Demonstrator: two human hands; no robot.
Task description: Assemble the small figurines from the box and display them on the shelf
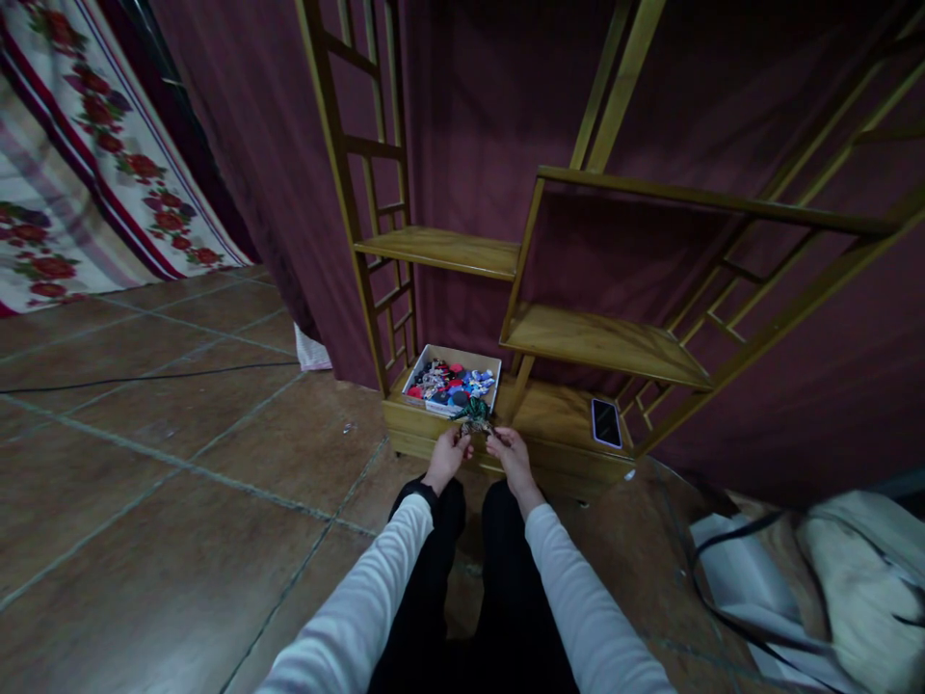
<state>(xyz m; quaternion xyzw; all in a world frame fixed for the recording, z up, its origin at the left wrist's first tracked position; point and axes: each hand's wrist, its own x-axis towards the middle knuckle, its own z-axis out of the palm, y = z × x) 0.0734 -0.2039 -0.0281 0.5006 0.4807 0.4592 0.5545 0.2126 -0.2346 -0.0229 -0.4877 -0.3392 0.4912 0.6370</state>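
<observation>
Green-and-brown bundle (475,413), too small to identify exactly, is pinched between the fingertips of the left hand (449,457) and right hand (512,455), probably to keep it spread and steady. It is held at the near edge of an open box (477,359), whose walls seem to keep many small, colourful pieces (440,376) together within reach. The box sits on the low base (553,414) of a wooden shelf unit (448,249); a phone (605,424) lies farther right. Behind hangs a maroon curtain (469,125); brown tiles (145,501) cover the floor.
</observation>
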